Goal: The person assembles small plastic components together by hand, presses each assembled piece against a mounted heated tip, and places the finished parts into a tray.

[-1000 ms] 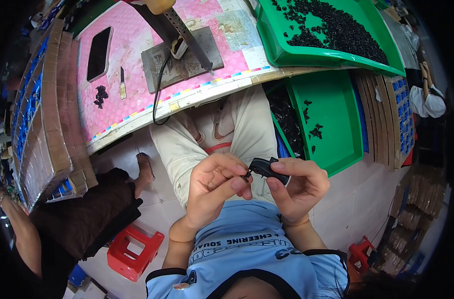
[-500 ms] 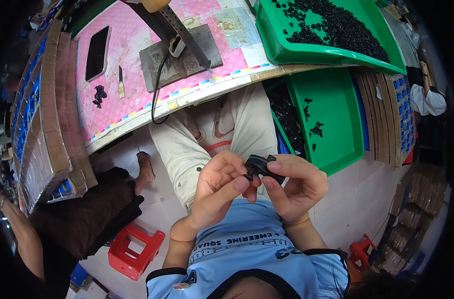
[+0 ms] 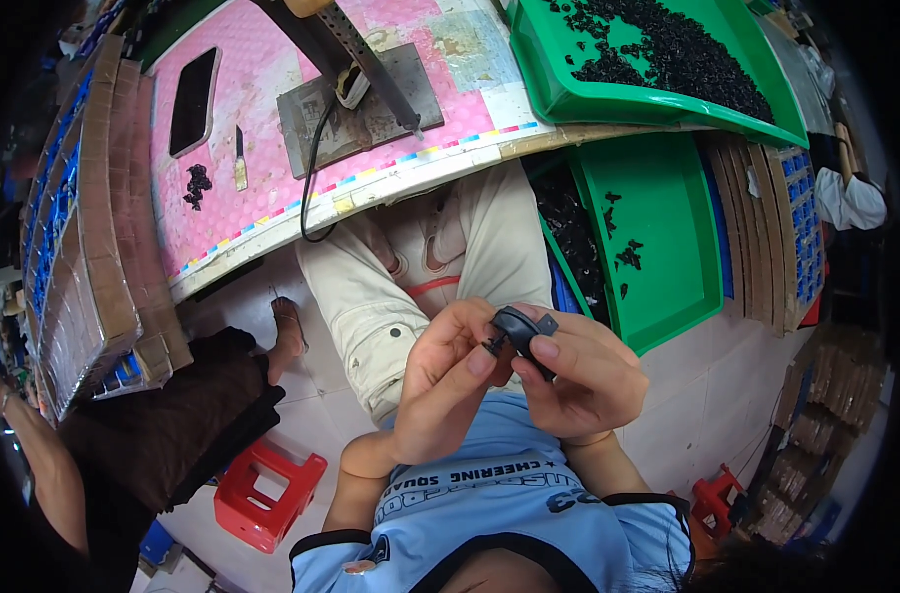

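Above my lap, my right hand point(image 3: 590, 381) is closed on a curved black plastic part point(image 3: 519, 326), pinching it between thumb and fingers. A flat tab on the part points up and to the right. My left hand point(image 3: 442, 383) is closed too, its thumb and fingers pinching a small black piece point(image 3: 493, 345) against the left end of the curved part. Fingers cover the join, so I cannot tell whether the two are fitted together.
Ahead, the pink-covered table point(image 3: 257, 74) carries a soldering-iron-like tool on a stand point(image 3: 385, 94), a phone point(image 3: 193, 104), a knife point(image 3: 240, 163) and small black parts point(image 3: 197, 186). Green trays point(image 3: 667, 237) of black pieces stand right. A red stool point(image 3: 269, 494) and another person's leg point(image 3: 288, 331) are left.
The curved black part has turned a little in my right fingers, bringing its tab into clearer view. Both hands stay in nearly the same place.
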The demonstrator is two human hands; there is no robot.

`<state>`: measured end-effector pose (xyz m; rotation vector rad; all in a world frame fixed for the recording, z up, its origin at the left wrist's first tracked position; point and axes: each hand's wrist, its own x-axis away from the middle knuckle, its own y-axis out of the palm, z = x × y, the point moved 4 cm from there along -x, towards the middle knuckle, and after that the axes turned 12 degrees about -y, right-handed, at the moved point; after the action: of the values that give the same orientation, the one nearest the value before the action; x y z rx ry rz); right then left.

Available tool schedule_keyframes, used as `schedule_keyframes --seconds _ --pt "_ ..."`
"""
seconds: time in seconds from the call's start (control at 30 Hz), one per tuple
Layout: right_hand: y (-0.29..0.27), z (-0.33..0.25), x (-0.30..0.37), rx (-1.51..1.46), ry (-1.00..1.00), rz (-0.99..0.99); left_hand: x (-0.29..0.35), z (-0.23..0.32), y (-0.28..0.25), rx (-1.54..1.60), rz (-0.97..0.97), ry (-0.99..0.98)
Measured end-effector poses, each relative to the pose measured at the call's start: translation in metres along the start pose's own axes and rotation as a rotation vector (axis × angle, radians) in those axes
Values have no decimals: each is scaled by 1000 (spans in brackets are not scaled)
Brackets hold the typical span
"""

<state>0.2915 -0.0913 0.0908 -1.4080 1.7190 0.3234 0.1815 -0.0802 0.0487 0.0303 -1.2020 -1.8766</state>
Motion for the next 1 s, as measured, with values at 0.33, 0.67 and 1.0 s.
schedule_keyframes --seconds 0.33,0.67,1.0 --pt "7 -5 2 145 -103 -104 0 9 11 175 -75 -117" --pt "9 12 14 -172 192 117 -9 8 -2 19 58 162" --pt "12 23 24 -578 500 259 -8 12 -7 -82 47 329"
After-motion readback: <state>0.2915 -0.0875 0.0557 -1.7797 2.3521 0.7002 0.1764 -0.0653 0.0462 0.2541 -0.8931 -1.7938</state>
